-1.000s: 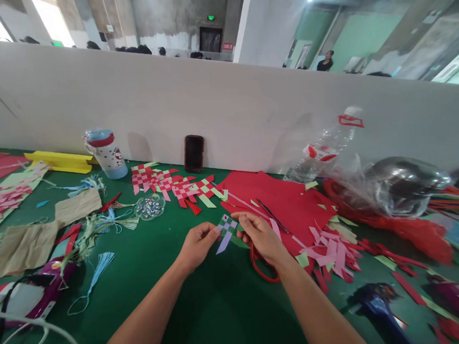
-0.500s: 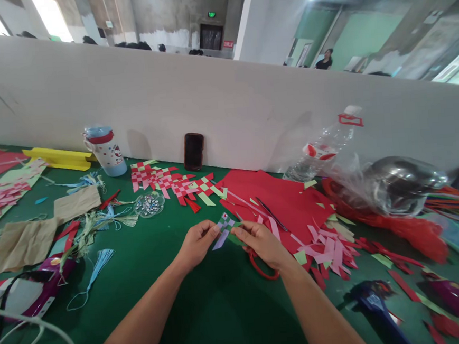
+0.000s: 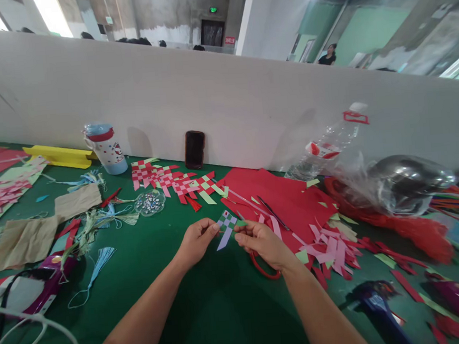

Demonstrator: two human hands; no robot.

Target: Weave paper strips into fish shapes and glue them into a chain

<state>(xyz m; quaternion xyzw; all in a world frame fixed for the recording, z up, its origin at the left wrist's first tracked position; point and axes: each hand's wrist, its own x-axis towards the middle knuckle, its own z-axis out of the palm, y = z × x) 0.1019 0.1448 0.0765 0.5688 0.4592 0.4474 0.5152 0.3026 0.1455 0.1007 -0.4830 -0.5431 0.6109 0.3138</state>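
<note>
A small woven paper fish (image 3: 226, 226), lilac and green in a checkered pattern with a hanging lilac strip, is held up between my hands. My left hand (image 3: 196, 242) pinches its left edge between thumb and fingers. On the other side, my right hand (image 3: 261, 240) pinches a green strip end of it. Red-handled scissors (image 3: 266, 271) lie partly hidden under my right hand. Beyond my hands lie finished-looking woven paper pieces (image 3: 183, 186) in red, pink and light green. A clear dish of small beads (image 3: 150, 202) sits left of them.
Red paper sheets (image 3: 271, 195) carry tweezers-like dark tool (image 3: 273, 212) and pink strips (image 3: 333, 246). A phone (image 3: 195, 149) leans on the partition beside a cup (image 3: 106, 150). A plastic bottle (image 3: 331, 145) tilts at right. Tassels (image 3: 97, 267) and glue guns (image 3: 51, 284) lie left.
The woven paper fish has tilted slightly between my hands, and its green strip end shows more at my right fingertips. The camera view has shifted a little.
</note>
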